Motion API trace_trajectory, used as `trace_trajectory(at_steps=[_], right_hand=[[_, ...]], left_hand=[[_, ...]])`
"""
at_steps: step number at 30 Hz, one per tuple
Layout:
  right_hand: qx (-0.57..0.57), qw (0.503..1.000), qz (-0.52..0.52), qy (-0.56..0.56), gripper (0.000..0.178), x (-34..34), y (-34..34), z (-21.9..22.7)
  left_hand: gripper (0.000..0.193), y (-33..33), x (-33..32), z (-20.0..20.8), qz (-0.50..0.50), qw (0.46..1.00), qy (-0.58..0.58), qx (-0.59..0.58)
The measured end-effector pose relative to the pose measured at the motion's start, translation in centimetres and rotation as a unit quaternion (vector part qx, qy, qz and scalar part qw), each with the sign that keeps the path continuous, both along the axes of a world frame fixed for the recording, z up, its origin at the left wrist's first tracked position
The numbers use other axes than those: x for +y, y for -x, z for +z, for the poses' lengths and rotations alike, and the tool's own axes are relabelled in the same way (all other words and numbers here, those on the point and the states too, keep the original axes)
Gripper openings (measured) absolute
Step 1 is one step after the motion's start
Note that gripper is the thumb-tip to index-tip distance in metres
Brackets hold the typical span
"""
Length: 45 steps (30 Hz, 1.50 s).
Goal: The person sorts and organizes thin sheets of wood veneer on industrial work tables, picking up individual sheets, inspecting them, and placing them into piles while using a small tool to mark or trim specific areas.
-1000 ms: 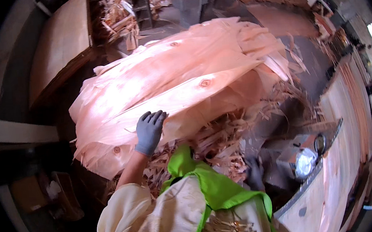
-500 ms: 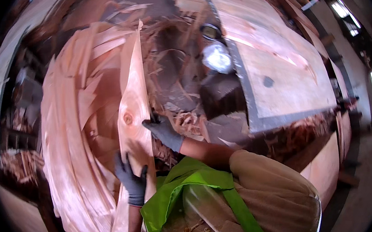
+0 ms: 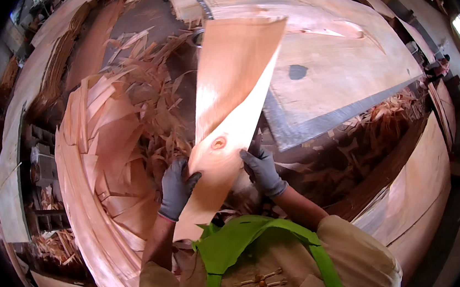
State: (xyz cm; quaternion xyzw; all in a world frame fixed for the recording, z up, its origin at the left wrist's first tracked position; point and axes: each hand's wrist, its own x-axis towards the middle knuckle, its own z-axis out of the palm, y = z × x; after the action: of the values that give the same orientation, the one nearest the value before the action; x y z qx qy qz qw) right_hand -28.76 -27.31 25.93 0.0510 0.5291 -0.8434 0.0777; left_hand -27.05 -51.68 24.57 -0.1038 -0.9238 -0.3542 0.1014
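Observation:
A long strip of wood veneer (image 3: 226,99) with a dark knot stretches away from my body, its far end raised and slightly twisted. My left hand (image 3: 175,187), in a grey glove, grips its left edge with the thumb on top. On the opposite edge my right hand (image 3: 264,169), gloved alike, pinches the sheet, its fingers partly hidden underneath. To the left lies a big pile of veneer strips (image 3: 91,173), apart from both hands. Beyond the strip, on the right, rests a pale board with grey edging (image 3: 339,72), partly covered by the strip's far end.
Torn veneer scraps (image 3: 161,94) litter the area between pile and board. A stack of veneer sheets (image 3: 406,193) stands at the right, another stack (image 3: 56,66) at the far left. Shelving (image 3: 41,161) holds odds and ends at the left. A person (image 3: 439,67) appears far right.
The knotted strip has come off the pile, moving right and swinging over toward the board. Both hands moved right with it, the right one now on its right edge. My view has shifted too.

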Motion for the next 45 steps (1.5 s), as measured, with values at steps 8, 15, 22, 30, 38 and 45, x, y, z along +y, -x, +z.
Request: trace_trajectory(at_steps=[8, 15, 22, 30, 38, 45], right_hand=[[-0.083, 0.994, -0.070, 0.018, 0.025, 21.6, -5.8, -5.6], [-0.069, 0.997, 0.006, -0.045, 0.041, 28.3, -8.6, -6.1], [0.094, 0.987, 0.007, -0.131, 0.059, 31.1, -7.0, -5.7], [0.097, 0.983, 0.043, -0.153, 0.075, 31.3, -0.1, -9.2], [-0.019, 0.989, 0.097, -0.108, 0.022, 30.5, 8.2, -10.0], [-0.021, 0.954, 0.098, -0.284, 0.016, 46.6, 20.6, -1.6]], left_hand=[[0.028, 10.3, 16.7, 12.3, -0.093, 0.975, -0.203, -0.020], [0.037, 17.2, 26.7, 22.8, -0.149, 0.954, -0.249, 0.075], [0.043, 21.7, 34.0, 28.3, -0.039, 0.907, -0.413, 0.066], [0.027, 27.6, 36.5, 32.3, -0.122, 0.849, -0.514, 0.017], [0.033, 38.8, 27.6, 31.1, 0.002, 0.949, -0.255, 0.185], [0.035, 43.3, 17.5, 23.6, 0.105, 0.820, -0.551, 0.114]])
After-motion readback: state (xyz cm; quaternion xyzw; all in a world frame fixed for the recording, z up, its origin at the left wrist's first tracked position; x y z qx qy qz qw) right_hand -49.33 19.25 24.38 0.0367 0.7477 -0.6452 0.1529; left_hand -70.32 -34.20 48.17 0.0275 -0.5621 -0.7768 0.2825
